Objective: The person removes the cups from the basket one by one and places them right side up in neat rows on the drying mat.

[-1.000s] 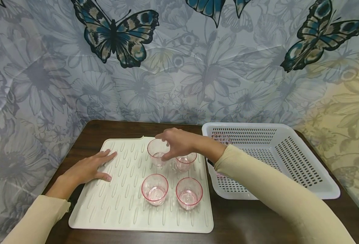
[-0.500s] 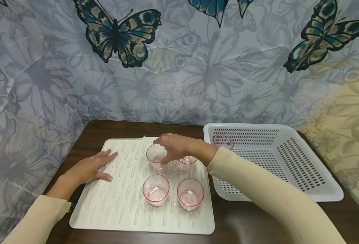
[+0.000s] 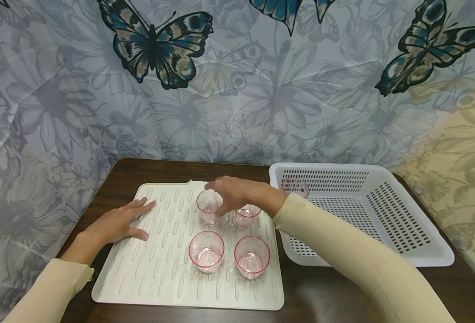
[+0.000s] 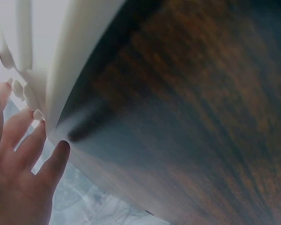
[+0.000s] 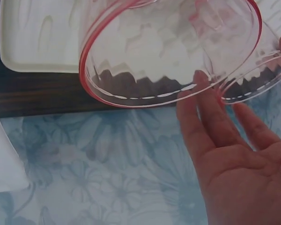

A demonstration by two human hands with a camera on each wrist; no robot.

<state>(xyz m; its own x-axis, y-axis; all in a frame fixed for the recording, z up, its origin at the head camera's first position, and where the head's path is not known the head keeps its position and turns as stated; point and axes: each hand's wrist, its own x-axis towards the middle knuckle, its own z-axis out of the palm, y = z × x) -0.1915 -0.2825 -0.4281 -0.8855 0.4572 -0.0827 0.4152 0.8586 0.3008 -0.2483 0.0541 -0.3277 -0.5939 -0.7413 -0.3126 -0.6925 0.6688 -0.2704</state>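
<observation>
My right hand (image 3: 234,194) grips a clear drinking glass (image 3: 206,208) with a pink rim, at the back of a white ridged drying mat (image 3: 156,278). In the right wrist view its fingers and thumb are around that glass (image 5: 260,86), while another glass (image 5: 150,51) looms close to the camera. Just right of the gripped one stands a glass (image 3: 246,218), partly covered by the hand. Two more upright ones, a left glass (image 3: 206,258) and a right glass (image 3: 252,262), form the front row. My left hand (image 3: 120,222) rests spread on the mat's left edge, holding nothing.
A white perforated basket (image 3: 415,264) stands right of the mat, under the right forearm. Inside its back left corner is another pink-rimmed glass (image 3: 294,186). The dark wooden table (image 3: 322,291) meets a butterfly-patterned cloth (image 3: 237,112) behind.
The right hand and the glass it holds have shifted slightly toward the front, then a touch right beside its neighbour. The left hand stays in place.
</observation>
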